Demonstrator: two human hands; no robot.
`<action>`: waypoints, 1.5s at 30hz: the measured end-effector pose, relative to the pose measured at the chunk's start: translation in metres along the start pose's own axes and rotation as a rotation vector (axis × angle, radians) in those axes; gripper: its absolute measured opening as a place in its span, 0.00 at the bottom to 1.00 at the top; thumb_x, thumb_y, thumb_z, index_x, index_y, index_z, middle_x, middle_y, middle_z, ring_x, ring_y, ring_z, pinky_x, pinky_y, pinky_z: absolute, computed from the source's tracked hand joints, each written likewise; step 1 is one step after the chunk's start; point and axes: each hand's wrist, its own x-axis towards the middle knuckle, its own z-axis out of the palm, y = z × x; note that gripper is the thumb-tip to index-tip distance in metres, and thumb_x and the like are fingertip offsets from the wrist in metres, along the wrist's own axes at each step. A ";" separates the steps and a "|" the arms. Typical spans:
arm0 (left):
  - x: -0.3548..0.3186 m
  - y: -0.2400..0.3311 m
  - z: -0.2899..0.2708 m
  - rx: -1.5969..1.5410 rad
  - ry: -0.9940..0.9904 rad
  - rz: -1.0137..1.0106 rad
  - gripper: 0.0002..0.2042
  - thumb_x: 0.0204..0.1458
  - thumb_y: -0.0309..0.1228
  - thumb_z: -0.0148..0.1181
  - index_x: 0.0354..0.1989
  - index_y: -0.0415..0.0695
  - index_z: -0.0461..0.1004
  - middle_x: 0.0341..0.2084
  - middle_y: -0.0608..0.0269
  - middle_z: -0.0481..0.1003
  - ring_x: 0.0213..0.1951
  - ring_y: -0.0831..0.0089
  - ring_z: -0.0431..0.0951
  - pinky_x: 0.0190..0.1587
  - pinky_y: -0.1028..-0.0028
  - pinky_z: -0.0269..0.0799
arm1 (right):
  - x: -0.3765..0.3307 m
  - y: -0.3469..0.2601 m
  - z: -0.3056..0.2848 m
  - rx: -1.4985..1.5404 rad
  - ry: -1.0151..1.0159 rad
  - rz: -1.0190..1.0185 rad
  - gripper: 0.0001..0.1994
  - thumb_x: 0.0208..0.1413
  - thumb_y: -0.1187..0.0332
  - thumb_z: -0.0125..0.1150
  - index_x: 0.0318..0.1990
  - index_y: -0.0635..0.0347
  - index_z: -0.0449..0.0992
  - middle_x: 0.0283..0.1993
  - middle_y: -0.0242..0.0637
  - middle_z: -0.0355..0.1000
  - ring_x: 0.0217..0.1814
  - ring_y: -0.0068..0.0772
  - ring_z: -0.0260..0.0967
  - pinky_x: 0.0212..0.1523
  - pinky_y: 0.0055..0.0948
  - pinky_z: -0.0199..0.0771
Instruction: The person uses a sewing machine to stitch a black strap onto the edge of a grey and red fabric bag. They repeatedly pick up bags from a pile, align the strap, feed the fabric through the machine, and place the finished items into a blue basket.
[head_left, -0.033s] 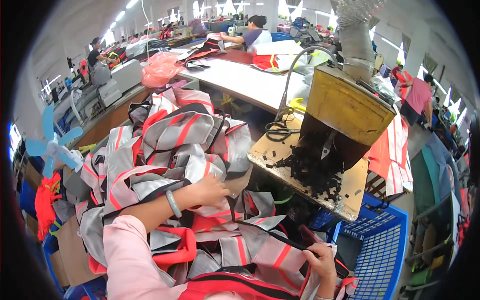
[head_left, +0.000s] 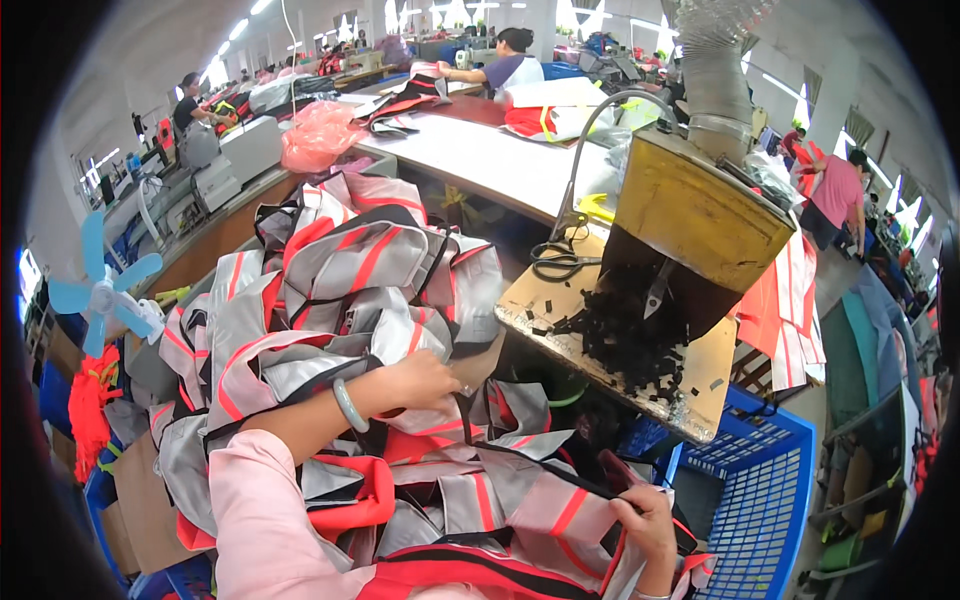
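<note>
Lit ceiling tubes (head_left: 237, 30) and glaring windows (head_left: 566, 17) give bright light, while fisheye distortion bends the edges.

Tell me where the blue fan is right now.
In the head view, the fan is at the far left, left of the cloth pile, just above the red cloth.

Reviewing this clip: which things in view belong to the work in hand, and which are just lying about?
In hand:
- silver-grey fabric pieces with red stripes, the left hand on the heap, the right hand pinching an edge

Apparently lying about:
- black-handled metal scissors
- small black scraps
- translucent pink plastic bag
</note>
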 end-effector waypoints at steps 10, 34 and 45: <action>0.039 0.011 0.062 -0.194 0.566 0.344 0.11 0.41 0.39 0.59 0.24 0.43 0.75 0.23 0.53 0.72 0.30 0.55 0.74 0.33 0.57 0.69 | 0.012 -0.023 0.023 0.171 0.044 0.053 0.10 0.50 0.69 0.57 0.23 0.65 0.67 0.18 0.28 0.59 0.22 0.19 0.54 0.23 0.24 0.53; 0.111 0.162 0.036 -0.887 0.713 0.307 0.21 0.36 0.49 0.58 0.30 0.44 0.79 0.26 0.49 0.77 0.33 0.52 0.77 0.35 0.59 0.72 | 0.017 -0.068 -0.004 -0.497 -0.423 -0.405 0.20 0.55 0.62 0.58 0.50 0.68 0.69 0.50 0.53 0.66 0.48 0.51 0.65 0.51 0.40 0.65; 0.140 0.145 0.032 -1.036 0.736 0.277 0.20 0.34 0.47 0.59 0.29 0.44 0.79 0.25 0.50 0.77 0.32 0.52 0.77 0.34 0.59 0.72 | 0.050 -0.085 0.054 -0.385 -0.311 -0.244 0.14 0.55 0.65 0.57 0.46 0.64 0.73 0.41 0.45 0.69 0.39 0.44 0.65 0.43 0.35 0.66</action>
